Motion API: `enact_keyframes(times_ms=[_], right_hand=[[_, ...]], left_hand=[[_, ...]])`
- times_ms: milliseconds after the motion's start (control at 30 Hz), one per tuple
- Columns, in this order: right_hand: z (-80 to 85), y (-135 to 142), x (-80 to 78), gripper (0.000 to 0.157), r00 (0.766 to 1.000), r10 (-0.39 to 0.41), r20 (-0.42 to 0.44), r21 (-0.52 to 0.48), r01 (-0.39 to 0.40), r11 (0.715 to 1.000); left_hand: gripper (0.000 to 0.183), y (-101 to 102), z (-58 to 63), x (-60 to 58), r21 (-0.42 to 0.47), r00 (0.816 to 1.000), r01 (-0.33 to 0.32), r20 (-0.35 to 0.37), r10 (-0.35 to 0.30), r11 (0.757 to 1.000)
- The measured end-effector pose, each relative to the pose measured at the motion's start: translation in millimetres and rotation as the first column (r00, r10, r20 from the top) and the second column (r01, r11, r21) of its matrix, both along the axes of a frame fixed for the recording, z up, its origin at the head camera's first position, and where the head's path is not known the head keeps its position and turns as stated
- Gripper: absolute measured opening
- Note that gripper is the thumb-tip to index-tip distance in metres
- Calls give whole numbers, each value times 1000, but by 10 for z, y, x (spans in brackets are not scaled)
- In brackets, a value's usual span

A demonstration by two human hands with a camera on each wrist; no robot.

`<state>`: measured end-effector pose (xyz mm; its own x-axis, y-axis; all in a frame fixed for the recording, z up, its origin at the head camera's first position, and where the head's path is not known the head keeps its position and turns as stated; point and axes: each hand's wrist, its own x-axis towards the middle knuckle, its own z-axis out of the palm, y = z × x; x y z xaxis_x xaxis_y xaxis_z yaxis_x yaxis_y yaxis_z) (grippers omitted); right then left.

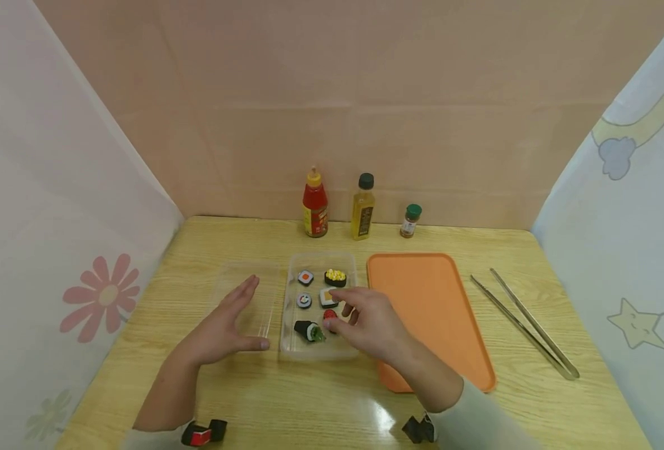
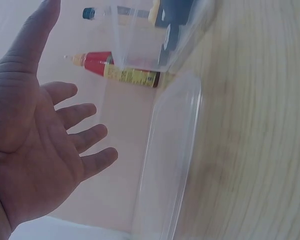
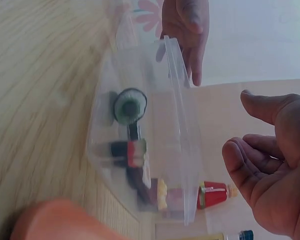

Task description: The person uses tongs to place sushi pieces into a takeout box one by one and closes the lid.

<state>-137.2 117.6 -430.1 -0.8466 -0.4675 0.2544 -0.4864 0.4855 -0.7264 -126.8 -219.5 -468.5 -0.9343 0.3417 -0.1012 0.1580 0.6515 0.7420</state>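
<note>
A clear plastic box [image 1: 319,355] on the table holds several sushi pieces. In it are a corn-topped sushi [image 1: 335,277], two small rolls [image 1: 304,300], a yellow-centred piece [image 1: 326,298], a dark cone-shaped hand roll [image 1: 309,331] and a red-topped piece [image 1: 329,314], partly hidden by fingers. My right hand [image 1: 374,322] hovers over the box's right side, fingers loosely bent; the right wrist view shows nothing between them. To the left, over a transparent lid [image 2: 172,150] lying on the table, is my left hand [image 1: 219,331], its thumb and fingers spread and holding nothing.
Right of the box lies an orange tray [image 1: 427,300], with long metal tongs [image 1: 526,325] beyond it. Along the back edge stand a red sauce bottle [image 1: 316,209], an oil bottle [image 1: 362,209] and a small green-capped jar [image 1: 410,222]. Cloth hangs on three sides.
</note>
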Motion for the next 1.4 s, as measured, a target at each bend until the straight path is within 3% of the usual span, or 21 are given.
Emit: enact_keyframes(times_ms=[267, 533, 900, 1067, 1400], right_hand=[[-35, -313, 20, 51, 998, 59, -28, 17, -59, 998], [-39, -625, 70, 56, 992, 95, 80, 62, -100, 993], [-21, -1082, 192, 67, 973, 151, 174, 96, -170, 981], [-52, -1319, 265, 78, 959, 130, 254, 125, -166, 978], [-187, -1650, 395, 99, 953, 79, 292, 196, -141, 971]], left_hand=[[125, -190, 15, 59, 0, 998, -55, -12, 55, 998], [121, -392, 17, 103, -13, 994, -103, 31, 104, 995], [121, -603, 0, 151, -32, 990, -139, 30, 140, 990], [119, -726, -15, 170, -38, 986, -162, 35, 163, 986], [116, -876, -67, 203, -54, 983, -171, 65, 174, 984]])
